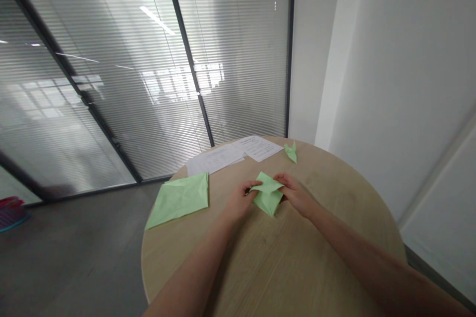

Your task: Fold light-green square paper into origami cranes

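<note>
Between my two hands is a small folded sheet of green paper, diamond-shaped, with creases and a raised flap across its middle. My left hand pinches its left corner between thumb and fingers. On the opposite side, my right hand grips the right corner, some of its fingers hidden under the paper. The lower tip of the paper points toward me, close over the tabletop. Beyond my right hand stands a folded green paper figure with pointed tips.
A round wooden table carries everything. Green paper sheets lie stacked at its left edge. Printed white sheets overlap along the far edge. Behind are glass panels with blinds; a white wall rises at right. A basket sits on the floor.
</note>
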Demonstrator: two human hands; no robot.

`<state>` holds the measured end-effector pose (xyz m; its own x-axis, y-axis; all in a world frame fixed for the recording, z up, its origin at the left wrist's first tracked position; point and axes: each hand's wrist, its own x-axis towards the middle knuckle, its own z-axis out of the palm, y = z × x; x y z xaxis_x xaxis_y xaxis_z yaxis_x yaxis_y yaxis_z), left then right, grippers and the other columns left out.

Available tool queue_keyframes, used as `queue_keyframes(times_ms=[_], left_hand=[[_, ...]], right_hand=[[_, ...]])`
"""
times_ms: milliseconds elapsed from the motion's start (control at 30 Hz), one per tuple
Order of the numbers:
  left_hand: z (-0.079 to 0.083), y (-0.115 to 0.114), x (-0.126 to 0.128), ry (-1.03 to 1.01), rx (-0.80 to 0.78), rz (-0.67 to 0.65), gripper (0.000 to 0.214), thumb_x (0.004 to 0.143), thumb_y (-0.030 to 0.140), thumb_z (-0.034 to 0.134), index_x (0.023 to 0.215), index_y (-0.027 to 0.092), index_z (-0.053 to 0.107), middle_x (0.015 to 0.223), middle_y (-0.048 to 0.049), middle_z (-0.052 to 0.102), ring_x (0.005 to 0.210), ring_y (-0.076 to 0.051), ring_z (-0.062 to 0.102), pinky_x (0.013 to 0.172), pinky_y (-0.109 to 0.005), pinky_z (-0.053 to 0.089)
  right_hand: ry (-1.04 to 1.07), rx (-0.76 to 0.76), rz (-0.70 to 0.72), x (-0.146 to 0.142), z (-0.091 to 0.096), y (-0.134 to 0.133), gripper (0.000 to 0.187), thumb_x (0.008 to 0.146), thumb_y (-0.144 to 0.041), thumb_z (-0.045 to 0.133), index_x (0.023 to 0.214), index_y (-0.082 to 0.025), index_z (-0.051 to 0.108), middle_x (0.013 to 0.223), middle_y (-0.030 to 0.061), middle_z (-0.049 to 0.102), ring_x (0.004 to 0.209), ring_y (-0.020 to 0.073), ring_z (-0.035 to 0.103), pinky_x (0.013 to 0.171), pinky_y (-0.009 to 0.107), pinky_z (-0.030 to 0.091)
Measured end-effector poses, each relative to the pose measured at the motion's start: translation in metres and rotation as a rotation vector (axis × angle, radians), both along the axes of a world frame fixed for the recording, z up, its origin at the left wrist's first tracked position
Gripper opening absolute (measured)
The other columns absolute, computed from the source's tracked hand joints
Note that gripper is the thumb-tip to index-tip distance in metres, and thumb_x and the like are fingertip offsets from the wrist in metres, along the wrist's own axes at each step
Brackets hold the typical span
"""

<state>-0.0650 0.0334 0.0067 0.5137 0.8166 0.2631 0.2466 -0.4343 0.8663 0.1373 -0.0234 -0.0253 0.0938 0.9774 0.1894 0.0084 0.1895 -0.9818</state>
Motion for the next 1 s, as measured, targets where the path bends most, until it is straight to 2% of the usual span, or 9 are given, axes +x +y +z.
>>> queue_keyframes(times_ms=[100,233,300,433,500,600,733,900,1000], left_hand=[[0.002,-0.002,0.002,0.001,0.004,0.013,0.028,0.092,0.025,0.055,0.109,0.016,0.075,0.104,-0.0068,0.078,0.093,-0.024,0.068,0.085,-0.035,0.053],[0.000,-0.003,0.004,-0.044,0.049,0.048,0.023,0.091,0.025,0.058,0.106,0.015,0.071,0.099,-0.0075,0.076,0.090,-0.022,0.067,0.081,-0.032,0.052],[-0.001,-0.003,0.004,-0.036,0.097,0.101,0.017,0.087,0.023,0.061,0.101,0.015,0.069,0.093,-0.0074,0.075,0.086,-0.021,0.066,0.079,-0.031,0.050],[0.001,-0.006,0.004,0.051,0.194,0.196,0.008,0.080,0.016,0.062,0.088,0.017,0.066,0.085,-0.0039,0.071,0.081,-0.019,0.063,0.074,-0.030,0.046],[0.004,-0.009,0.005,0.107,0.213,0.242,0.004,0.083,0.020,0.062,0.085,0.017,0.065,0.079,-0.0023,0.068,0.076,-0.019,0.061,0.069,-0.029,0.043],[0.009,-0.015,0.007,0.177,0.248,0.298,0.015,0.089,0.030,0.060,0.080,0.019,0.062,0.072,-0.0009,0.063,0.069,-0.018,0.057,0.063,-0.030,0.037],[0.011,-0.020,0.011,0.156,0.266,0.292,0.016,0.093,0.033,0.056,0.084,0.020,0.061,0.076,-0.0012,0.065,0.071,-0.018,0.059,0.065,-0.030,0.038],[0.012,-0.023,0.013,0.104,0.211,0.285,0.022,0.095,0.031,0.054,0.112,0.019,0.061,0.092,-0.0056,0.072,0.082,-0.021,0.066,0.071,-0.031,0.044],[0.013,-0.023,0.012,0.157,0.246,0.311,0.023,0.097,0.034,0.052,0.107,0.019,0.065,0.091,-0.0061,0.072,0.081,-0.022,0.065,0.070,-0.031,0.043]], right_hand=[[-0.108,0.031,0.006,-0.001,-0.002,0.001,0.040,0.086,-0.031,0.057,0.125,-0.029,0.050,0.106,0.0046,0.073,0.082,0.0229,0.069,0.064,0.034,0.056],[-0.189,0.079,-0.014,-0.003,-0.006,0.003,0.060,0.082,-0.023,0.060,0.139,-0.029,0.044,0.108,0.0052,0.075,0.087,0.0240,0.071,0.072,0.037,0.057],[-0.225,0.111,-0.041,-0.005,-0.008,0.003,0.058,0.082,-0.021,0.060,0.137,-0.029,0.046,0.110,0.0052,0.075,0.091,0.0243,0.071,0.077,0.038,0.057],[-0.338,0.143,-0.120,-0.009,-0.009,0.003,0.040,0.086,-0.023,0.060,0.124,-0.030,0.054,0.104,0.0032,0.076,0.092,0.0243,0.070,0.080,0.038,0.055],[-0.394,0.133,-0.157,-0.012,-0.008,0.002,0.027,0.088,-0.026,0.060,0.116,-0.029,0.058,0.096,0.0026,0.075,0.087,0.0239,0.070,0.078,0.037,0.054],[-0.433,0.120,-0.220,-0.016,-0.004,0.001,0.015,0.093,-0.033,0.056,0.106,-0.027,0.060,0.094,0.0039,0.074,0.084,0.0236,0.069,0.076,0.036,0.053],[-0.455,0.100,-0.275,-0.018,0.001,0.000,0.020,0.097,-0.038,0.051,0.109,-0.026,0.061,0.107,0.0077,0.074,0.095,0.0260,0.068,0.085,0.040,0.052],[-0.459,0.152,-0.244,-0.021,0.003,-0.004,0.034,0.098,-0.039,0.051,0.129,-0.028,0.059,0.126,0.0099,0.070,0.115,0.0298,0.065,0.100,0.047,0.049],[-0.459,0.239,-0.174,-0.026,0.007,-0.011,0.047,0.097,-0.043,0.055,0.141,-0.028,0.053,0.139,0.0109,0.063,0.129,0.0313,0.058,0.109,0.049,0.044]])
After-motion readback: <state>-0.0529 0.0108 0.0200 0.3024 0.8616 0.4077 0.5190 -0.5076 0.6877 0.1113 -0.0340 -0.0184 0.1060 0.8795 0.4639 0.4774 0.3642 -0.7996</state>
